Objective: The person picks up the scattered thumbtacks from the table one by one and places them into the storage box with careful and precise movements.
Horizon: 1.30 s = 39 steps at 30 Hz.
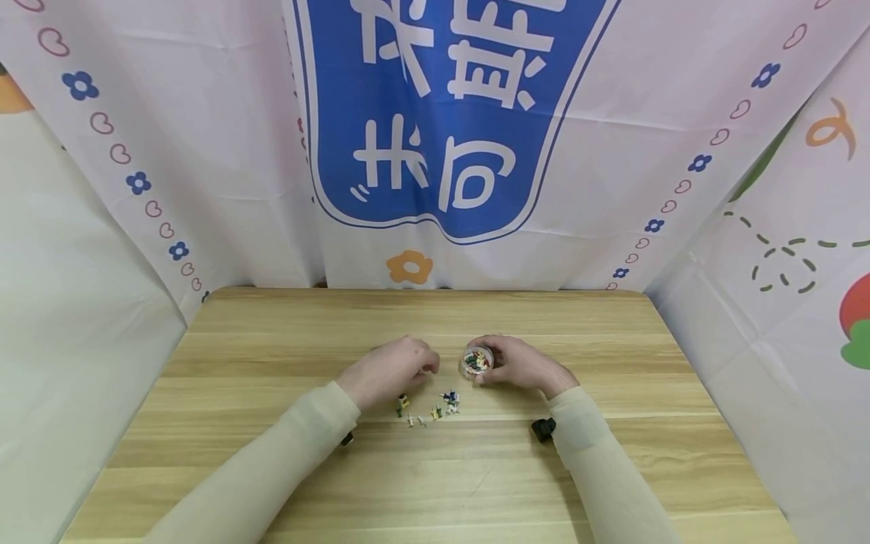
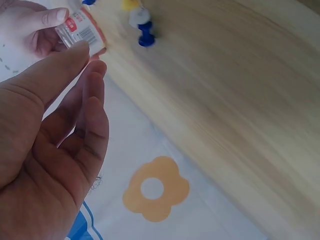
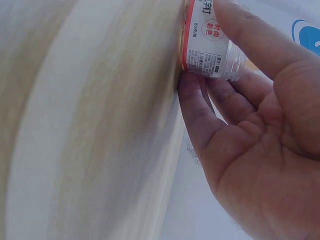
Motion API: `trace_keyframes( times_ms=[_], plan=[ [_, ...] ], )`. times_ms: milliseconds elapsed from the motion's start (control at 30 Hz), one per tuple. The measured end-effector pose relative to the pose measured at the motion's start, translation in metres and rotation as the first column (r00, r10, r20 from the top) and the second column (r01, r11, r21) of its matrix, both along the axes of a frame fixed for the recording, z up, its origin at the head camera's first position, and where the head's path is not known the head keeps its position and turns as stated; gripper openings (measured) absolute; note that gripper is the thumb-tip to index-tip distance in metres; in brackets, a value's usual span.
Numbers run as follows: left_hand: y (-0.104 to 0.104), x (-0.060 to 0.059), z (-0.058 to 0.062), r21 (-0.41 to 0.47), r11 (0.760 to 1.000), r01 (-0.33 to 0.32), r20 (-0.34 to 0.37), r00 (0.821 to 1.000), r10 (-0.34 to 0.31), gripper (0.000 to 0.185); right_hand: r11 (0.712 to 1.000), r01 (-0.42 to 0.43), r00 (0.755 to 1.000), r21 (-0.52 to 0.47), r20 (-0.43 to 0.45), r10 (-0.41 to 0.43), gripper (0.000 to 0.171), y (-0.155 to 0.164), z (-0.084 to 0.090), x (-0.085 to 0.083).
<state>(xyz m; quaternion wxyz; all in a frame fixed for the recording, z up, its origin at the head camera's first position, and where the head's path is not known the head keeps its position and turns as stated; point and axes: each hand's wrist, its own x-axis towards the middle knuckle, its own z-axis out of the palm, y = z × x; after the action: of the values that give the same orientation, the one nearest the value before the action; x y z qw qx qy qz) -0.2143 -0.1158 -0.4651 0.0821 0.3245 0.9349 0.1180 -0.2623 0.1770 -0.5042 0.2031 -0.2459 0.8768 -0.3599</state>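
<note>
My right hand (image 1: 519,363) grips a small clear round jar (image 1: 469,372) around its side, thumb on the near side. The jar stands upright and open-topped on the table, with colourful push pins (image 1: 479,360) inside. In the right wrist view its red and white printed label (image 3: 202,37) shows between thumb and fingers. To the left of the jar, my left hand (image 1: 394,369) hovers over the table, fingers loosely bent, thumb tip close to the fingertips; nothing shows between them. Loose push pins (image 1: 437,412) in blue, white, yellow and green lie just in front of both hands.
The wood-grain table (image 1: 476,483) runs back to a hanging white cloth (image 1: 258,227) with a blue printed panel. More cloth stands at both sides. A black wrist device (image 1: 543,430) sits at the right sleeve.
</note>
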Motion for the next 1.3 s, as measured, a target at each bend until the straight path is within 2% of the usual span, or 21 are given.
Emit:
trace_keyframes(
  times_ms=[400,633,933,1300],
  plan=[
    [-0.025,0.008,0.003,-0.037,0.996,0.087,-0.004,0.996,-0.087,0.009,1.000,0.006,1.000,-0.013,0.015,-0.006,0.061,0.000,0.001,0.000],
    [-0.035,0.009,0.003,-0.048,0.988,0.145,-0.014,0.989,-0.145,0.018,1.000,0.005,1.000,-0.012,0.013,-0.005,0.061,0.000,0.001,0.001],
    [-0.043,0.002,-0.002,-0.110,0.958,0.263,-0.053,0.961,-0.270,0.024,1.000,0.006,1.000,-0.006,0.014,-0.006,0.061,0.000,0.001,0.000],
    [-0.046,-0.001,-0.010,-0.121,0.956,0.269,-0.055,0.959,-0.277,0.013,1.000,0.009,1.000,0.002,0.008,-0.009,0.062,0.001,0.000,0.000]
  ],
)
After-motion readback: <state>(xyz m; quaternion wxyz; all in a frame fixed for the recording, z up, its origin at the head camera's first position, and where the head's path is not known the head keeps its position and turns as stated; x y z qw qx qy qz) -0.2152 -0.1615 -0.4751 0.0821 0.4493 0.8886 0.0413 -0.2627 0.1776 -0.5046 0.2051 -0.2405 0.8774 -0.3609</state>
